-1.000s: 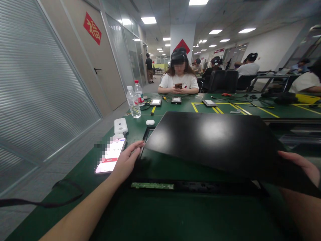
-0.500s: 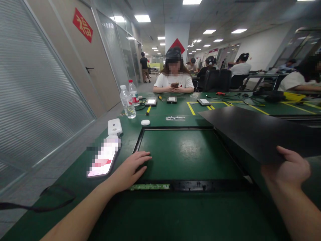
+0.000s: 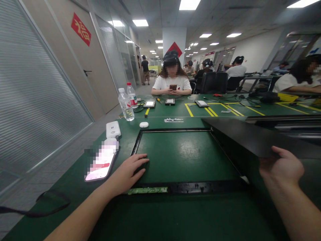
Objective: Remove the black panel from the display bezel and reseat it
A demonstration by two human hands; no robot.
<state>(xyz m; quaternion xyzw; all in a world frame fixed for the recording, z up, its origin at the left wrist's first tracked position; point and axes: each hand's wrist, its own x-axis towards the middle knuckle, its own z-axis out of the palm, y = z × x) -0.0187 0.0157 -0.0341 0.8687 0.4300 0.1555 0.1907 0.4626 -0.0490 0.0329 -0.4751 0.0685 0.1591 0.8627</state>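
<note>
A black rectangular frame (image 3: 200,187), like a monitor bezel, lies flat on the green table. Set into its near bar, at the left, is a green circuit board (image 3: 147,190). My left hand (image 3: 129,172) rests over the frame's near left corner, fingers stretched out and loosely spread. To the right, my right hand (image 3: 283,167) grips a thin black panel (image 3: 245,134) by its near edge, thumb on top and fingers underneath. That panel slants just above the table, beside the frame's right bar; its underside is hidden.
Left of the frame lie a lit phone (image 3: 101,164), a white power bank (image 3: 112,130) and a white earbud case (image 3: 143,125). Two bottles (image 3: 126,105) stand behind them. A person (image 3: 172,78) holding a phone sits across the green table (image 3: 180,217). Small drives (image 3: 170,101) lie near that person.
The black panel has come down lower and closer to the table, still in my right hand. My left hand keeps its place on the frame. The whole view has shifted slightly.
</note>
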